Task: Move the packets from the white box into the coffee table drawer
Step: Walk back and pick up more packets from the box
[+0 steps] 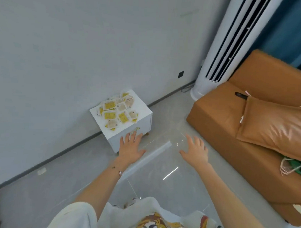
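Note:
A small white box-shaped cabinet (142, 120) stands on the floor against the grey wall. Several yellow and beige packets (118, 110) lie in a heap on its top. A gold handle (135, 130) shows on its front drawer face. My left hand (131, 146) is stretched out with straight, spread fingers in front of the drawer face, fingertips near the handle; contact cannot be told. My right hand (195, 150) is held out flat over the floor, fingers spread, holding nothing.
An orange-brown sofa (232, 127) with a cushion (273, 124) stands at the right. A tall white air conditioner (218, 53) stands in the corner behind it. The floor (161, 174) is glossy light tile. A brown object edge shows at bottom left.

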Motion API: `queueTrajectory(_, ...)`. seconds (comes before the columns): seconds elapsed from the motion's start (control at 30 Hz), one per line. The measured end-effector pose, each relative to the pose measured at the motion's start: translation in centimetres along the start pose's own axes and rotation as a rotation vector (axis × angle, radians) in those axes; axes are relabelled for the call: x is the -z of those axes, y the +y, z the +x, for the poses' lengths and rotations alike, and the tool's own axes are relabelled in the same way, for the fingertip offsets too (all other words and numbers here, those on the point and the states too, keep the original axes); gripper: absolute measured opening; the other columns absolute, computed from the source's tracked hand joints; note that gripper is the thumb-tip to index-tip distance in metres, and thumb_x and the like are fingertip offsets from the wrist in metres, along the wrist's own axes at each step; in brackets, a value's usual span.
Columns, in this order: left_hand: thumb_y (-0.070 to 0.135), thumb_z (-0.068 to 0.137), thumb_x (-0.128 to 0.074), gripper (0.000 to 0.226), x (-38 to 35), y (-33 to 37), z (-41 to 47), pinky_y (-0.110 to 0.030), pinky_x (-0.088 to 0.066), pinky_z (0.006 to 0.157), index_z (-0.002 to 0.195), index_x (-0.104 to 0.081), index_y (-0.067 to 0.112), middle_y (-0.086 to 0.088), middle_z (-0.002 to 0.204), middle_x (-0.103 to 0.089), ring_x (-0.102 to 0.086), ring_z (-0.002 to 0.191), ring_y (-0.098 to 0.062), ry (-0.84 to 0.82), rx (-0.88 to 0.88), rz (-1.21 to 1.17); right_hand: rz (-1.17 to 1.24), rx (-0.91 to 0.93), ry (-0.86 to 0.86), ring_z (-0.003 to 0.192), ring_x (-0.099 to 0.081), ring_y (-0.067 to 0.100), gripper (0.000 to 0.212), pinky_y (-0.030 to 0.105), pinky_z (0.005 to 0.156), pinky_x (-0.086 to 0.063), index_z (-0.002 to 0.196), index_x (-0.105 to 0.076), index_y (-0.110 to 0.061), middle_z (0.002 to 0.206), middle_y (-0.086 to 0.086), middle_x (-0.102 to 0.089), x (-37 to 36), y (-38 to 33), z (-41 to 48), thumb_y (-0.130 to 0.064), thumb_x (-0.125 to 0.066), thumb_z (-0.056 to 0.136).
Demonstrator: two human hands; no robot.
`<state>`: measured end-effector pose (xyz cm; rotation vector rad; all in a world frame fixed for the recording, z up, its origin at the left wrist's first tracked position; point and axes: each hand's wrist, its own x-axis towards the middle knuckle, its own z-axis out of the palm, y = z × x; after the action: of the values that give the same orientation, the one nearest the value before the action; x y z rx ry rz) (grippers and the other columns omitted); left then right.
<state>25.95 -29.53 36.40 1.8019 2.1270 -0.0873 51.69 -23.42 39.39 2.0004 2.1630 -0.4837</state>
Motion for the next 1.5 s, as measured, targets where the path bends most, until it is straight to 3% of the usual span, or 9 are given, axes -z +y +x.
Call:
queueTrajectory(0.3,0.061,0.093,-0.037,0.075,2.0,-6.5,5.2,-0.050,-0.003,0.117,0.153,-0.003,0.031,-0.002,0.161,0.003,0.001,0.148,-0.030,0.001,0.247,-0.092,0.023,0.162,-0.196,0.146,-0.008,0.031,0.083,0.050,0.110,-0.029,0.152,-0.004,-0.032,0.159,0.008,-0.008,2.0,-6.9,11.6,-0.049,-0.055,0.090)
queueTrajectory(0.47,0.073,0.083,-0.020,0.084,1.0,-11.4,11.8,-0.049,-0.003,0.117,0.153,-0.003,0.031,-0.003,0.161,0.004,0.001,0.148,-0.030,-0.038,0.298,-0.098,-0.025,0.161,-0.247,0.147,-0.002,0.031,0.086,0.050,0.114,-0.024,0.153,0.001,-0.033,0.161,0.005,0.001,1.4,-9.9,19.5,-0.052,-0.054,0.089)
queueTrajectory(0.57,0.061,0.093,-0.035,0.075,0.0,-13.9,15.9,-0.049,-0.006,0.117,0.153,-0.003,0.029,-0.004,0.161,0.005,0.000,0.148,-0.030,-0.097,0.328,-0.106,-0.033,0.141,-0.233,0.147,-0.005,0.030,0.083,0.049,0.112,-0.026,0.153,-0.002,-0.035,0.160,0.005,-0.002,1.2,-11.0,23.5,-0.051,-0.054,0.090)
queueTrajectory(0.77,0.066,0.091,-0.026,0.075,0.3,-16.7,22.4,-0.048,-0.011,0.116,0.153,-0.004,0.030,-0.006,0.161,0.003,-0.003,0.147,-0.030,-0.192,0.369,-0.144,-0.017,0.164,-0.332,0.144,-0.014,0.031,0.083,0.047,0.109,-0.030,0.153,-0.004,-0.032,0.158,0.008,-0.011,0.4,-15.0,30.1,-0.044,-0.056,0.090)
queueTrajectory(0.93,0.061,0.093,-0.030,0.072,-3.0,-18.4,26.6,-0.047,-0.009,0.117,0.153,-0.005,0.031,-0.005,0.161,0.001,-0.004,0.148,-0.028,-0.255,0.489,-0.273,-0.082,0.224,-0.481,0.141,-0.020,0.032,0.082,0.047,0.108,-0.033,0.153,-0.001,-0.028,0.158,0.008,-0.008,-5.0,-19.7,36.0,-0.045,-0.053,0.092)
queueTrajectory(1.13,0.070,0.069,-0.011,0.095,-11.2,-22.3,32.9,-0.052,-0.019,0.114,0.151,-0.023,0.024,-0.014,0.158,-0.016,-0.019,0.144,-0.036,-0.245,0.706,-0.393,-0.082,0.312,-0.563,0.141,-0.023,0.030,0.081,0.045,0.106,-0.037,0.153,-0.002,-0.034,0.158,0.004,-0.012,-16.0,-25.9,44.7,-0.049,-0.052,0.091)
queueTrajectory(1.3,0.049,0.092,-0.050,0.071,-19.4,-26.5,37.7,-0.048,-0.020,0.114,0.151,-0.023,0.020,-0.012,0.160,-0.006,-0.015,0.145,-0.035,-0.174,0.859,-0.442,-0.033,0.348,-0.523,0.142,-0.020,0.032,0.095,0.048,0.105,-0.037,0.154,-0.002,-0.026,0.158,0.008,-0.013,-24.9,-28.7,51.4,-0.053,-0.061,0.085)
queueTrajectory(1.4,0.046,0.087,-0.061,0.086,-22.5,-27.3,40.1,-0.050,-0.025,0.113,0.152,-0.017,0.012,-0.013,0.159,-0.010,-0.015,0.145,-0.034,-0.052,0.982,-0.529,0.023,0.318,-0.514,0.142,-0.019,0.033,0.102,0.047,0.110,-0.031,0.154,-0.003,-0.017,0.156,0.011,-0.017,-28.4,-29.9,53.4,-0.039,-0.071,0.081)
queueTrajectory(1.5,0.045,0.082,-0.069,0.103,-23.7,-26.6,42.3,-0.048,-0.025,0.112,0.152,-0.005,0.006,-0.013,0.159,-0.012,-0.012,0.146,-0.031,0.033,1.152,-0.667,-0.023,0.301,-0.430,0.134,-0.029,0.032,0.098,0.044,0.105,-0.037,0.153,-0.008,-0.013,0.149,0.013,-0.027,-30.0,-30.6,53.7,-0.035,-0.072,0.081)
